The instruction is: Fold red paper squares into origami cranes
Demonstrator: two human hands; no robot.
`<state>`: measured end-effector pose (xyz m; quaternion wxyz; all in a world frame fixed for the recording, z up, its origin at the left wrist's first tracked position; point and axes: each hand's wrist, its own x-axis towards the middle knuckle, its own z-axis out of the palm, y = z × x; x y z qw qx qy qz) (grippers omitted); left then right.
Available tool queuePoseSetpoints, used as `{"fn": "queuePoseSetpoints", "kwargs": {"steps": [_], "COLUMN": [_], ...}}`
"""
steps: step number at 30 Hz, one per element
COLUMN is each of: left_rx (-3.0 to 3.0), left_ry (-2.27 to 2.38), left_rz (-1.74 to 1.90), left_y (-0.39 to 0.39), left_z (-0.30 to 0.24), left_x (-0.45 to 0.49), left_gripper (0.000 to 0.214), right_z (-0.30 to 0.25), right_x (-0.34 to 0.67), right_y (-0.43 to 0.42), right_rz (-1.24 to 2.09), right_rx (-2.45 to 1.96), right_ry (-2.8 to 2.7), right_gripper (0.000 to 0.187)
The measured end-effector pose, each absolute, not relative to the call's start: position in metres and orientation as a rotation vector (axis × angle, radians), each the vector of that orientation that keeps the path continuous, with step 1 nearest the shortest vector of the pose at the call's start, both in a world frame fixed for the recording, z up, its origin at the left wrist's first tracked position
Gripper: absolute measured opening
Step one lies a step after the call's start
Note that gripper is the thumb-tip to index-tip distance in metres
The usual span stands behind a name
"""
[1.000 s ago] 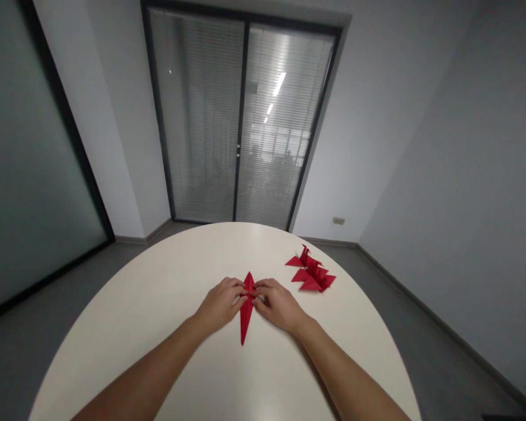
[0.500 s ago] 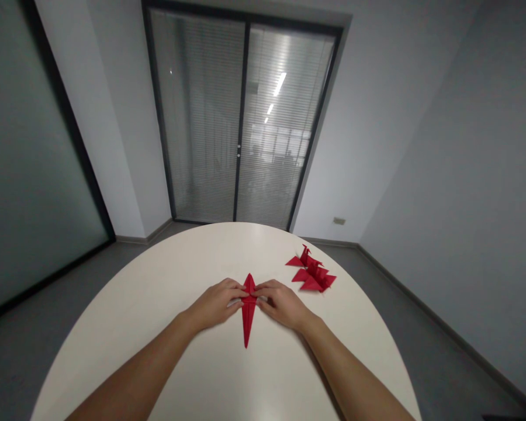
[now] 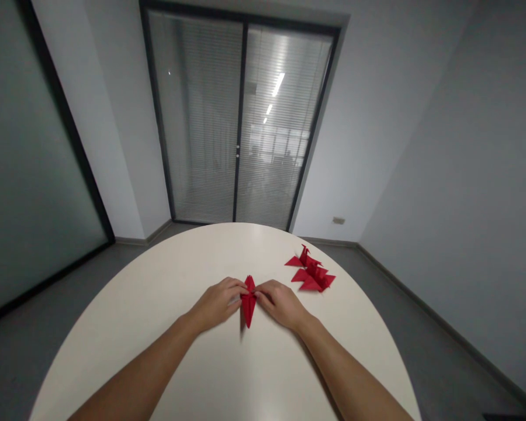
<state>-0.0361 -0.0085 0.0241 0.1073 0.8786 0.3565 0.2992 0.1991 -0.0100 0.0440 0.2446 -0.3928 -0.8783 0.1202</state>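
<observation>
A narrow piece of folded red paper (image 3: 248,304) lies between my hands on the round white table (image 3: 158,304). My left hand (image 3: 217,302) pinches its left side with curled fingers. My right hand (image 3: 281,303) pinches its right side the same way. The paper's near tip points toward me and looks raised off the table. Its far tip pokes out between my fingertips.
A small heap of finished red paper cranes (image 3: 311,272) rests on the table to the right of my right hand. Beyond the table stand glass doors with blinds (image 3: 241,117). Grey floor surrounds the table on both sides.
The paper looks shorter now: its near tip has lifted or folded up toward my hands. Both hands have stayed in about the same place.
</observation>
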Motion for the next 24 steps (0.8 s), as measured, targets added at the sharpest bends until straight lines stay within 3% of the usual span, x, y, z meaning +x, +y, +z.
{"fn": "queuePoseSetpoints", "kwargs": {"steps": [8,13,24], "left_rx": [2.494,2.381,1.64], "left_ry": [1.235,1.258,1.144], "left_rz": [0.978,1.167,1.299], "left_y": [-0.01,-0.017,-0.016], "left_z": [0.025,0.032,0.047], "left_x": [-0.029,-0.021,-0.003], "left_gripper": [0.021,0.019,0.022], "right_z": [0.048,0.052,0.048], "right_x": [0.196,0.192,0.182], "right_y": [-0.014,-0.017,-0.005], "right_rz": [0.269,0.342,1.229], "right_rx": [-0.904,-0.988,-0.893], "right_ry": [-2.367,-2.215,-1.638], "right_gripper": [0.035,0.018,0.037]}}
